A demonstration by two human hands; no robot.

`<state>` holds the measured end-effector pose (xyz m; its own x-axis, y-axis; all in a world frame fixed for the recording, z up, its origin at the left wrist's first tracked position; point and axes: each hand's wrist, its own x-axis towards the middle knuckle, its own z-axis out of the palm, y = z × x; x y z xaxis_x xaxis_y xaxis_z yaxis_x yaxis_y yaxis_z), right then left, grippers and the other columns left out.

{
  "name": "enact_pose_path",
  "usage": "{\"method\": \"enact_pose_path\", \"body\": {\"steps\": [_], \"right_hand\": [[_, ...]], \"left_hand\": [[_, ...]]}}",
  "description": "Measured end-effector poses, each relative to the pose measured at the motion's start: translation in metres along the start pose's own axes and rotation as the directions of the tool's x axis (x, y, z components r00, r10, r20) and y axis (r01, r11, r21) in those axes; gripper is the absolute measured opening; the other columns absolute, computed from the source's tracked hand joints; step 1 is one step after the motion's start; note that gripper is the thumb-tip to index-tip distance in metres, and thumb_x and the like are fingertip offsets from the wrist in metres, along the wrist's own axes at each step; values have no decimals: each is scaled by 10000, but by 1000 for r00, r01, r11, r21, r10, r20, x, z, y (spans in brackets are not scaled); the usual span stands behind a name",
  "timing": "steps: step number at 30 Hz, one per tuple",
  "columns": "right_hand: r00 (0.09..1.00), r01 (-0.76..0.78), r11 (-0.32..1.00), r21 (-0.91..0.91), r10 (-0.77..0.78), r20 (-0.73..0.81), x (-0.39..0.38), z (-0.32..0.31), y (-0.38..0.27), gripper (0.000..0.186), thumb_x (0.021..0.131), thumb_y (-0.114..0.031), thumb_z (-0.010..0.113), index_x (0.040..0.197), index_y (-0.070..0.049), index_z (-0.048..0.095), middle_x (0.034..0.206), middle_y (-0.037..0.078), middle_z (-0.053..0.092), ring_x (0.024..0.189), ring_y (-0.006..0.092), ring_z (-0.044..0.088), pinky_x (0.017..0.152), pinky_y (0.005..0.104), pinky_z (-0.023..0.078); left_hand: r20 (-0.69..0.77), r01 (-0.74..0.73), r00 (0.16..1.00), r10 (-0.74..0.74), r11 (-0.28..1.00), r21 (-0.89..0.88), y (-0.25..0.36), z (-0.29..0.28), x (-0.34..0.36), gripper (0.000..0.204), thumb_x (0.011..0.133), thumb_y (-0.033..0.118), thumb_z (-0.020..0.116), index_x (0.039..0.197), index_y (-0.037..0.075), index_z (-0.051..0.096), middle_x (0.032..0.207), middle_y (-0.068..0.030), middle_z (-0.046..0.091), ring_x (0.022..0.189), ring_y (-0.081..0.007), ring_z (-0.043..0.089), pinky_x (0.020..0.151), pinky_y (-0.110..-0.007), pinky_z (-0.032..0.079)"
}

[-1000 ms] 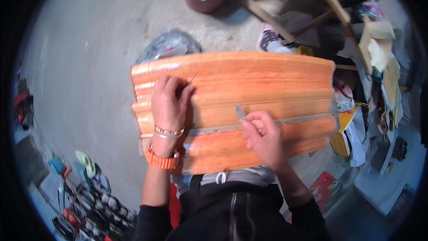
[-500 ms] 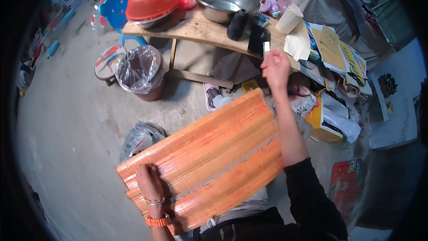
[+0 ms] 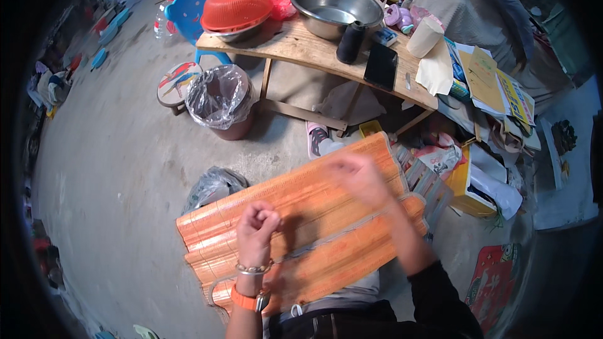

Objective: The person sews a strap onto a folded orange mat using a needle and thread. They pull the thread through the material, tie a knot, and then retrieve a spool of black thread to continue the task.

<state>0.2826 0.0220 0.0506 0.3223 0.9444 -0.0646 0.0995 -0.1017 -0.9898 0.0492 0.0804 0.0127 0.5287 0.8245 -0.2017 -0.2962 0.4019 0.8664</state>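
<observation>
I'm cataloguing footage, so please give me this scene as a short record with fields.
Left hand: fingers curled, over the orange mat; whether it holds anything small is unclear
Right hand: motion-blurred, over the same mat; grip unclear
Mat surface: ridged, shiny in places
Wooden table: bears a steel basin, red basket, black spool and dark phone-like slab
Floor: plastic-lined bin beside a round stool

a glossy orange mat (image 3: 336, 216), apparently slatted, lies slantwise in ridges across the lap (image 3: 355, 294).
</observation>
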Motion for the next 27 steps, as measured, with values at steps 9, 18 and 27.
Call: {"method": "enact_pose_path", "body": {"steps": [9, 18, 27], "right_hand": [[988, -151, 871, 467, 153, 35, -54, 71, 22, 143, 902, -147, 593, 935, -10, 614, 792, 10, 620, 651, 48, 536, 554, 185, 428], [837, 537, 826, -172, -496, 231, -120, 149, 5, 581, 616, -228, 834, 1080, 18, 586, 1013, 137, 520, 788, 240, 571, 659, 323, 502], [834, 530, 821, -213, -458, 309, -124, 169, 8, 484, 605, -77, 812, 1032, 18, 606, 965, 120, 498, 777, 216, 552, 668, 301, 480]], "left_hand": [[108, 230, 973, -205, 912, -339, -14, 27, 3, 70, 882, 82, 573, 916, 68, 513, 738, -11, 550, 624, -86, 465, 567, -231, 378], [30, 135, 945, -326, 304, -943, -21, -26, 24, 199, 938, 137, 501, 809, -7, 545, 593, 7, 438, 532, -89, 390, 517, -231, 335], [-5, 110, 931, -365, 293, -950, -35, -33, 18, 177, 933, 142, 520, 810, 16, 539, 681, -14, 524, 540, -88, 395, 494, -229, 345]]}}
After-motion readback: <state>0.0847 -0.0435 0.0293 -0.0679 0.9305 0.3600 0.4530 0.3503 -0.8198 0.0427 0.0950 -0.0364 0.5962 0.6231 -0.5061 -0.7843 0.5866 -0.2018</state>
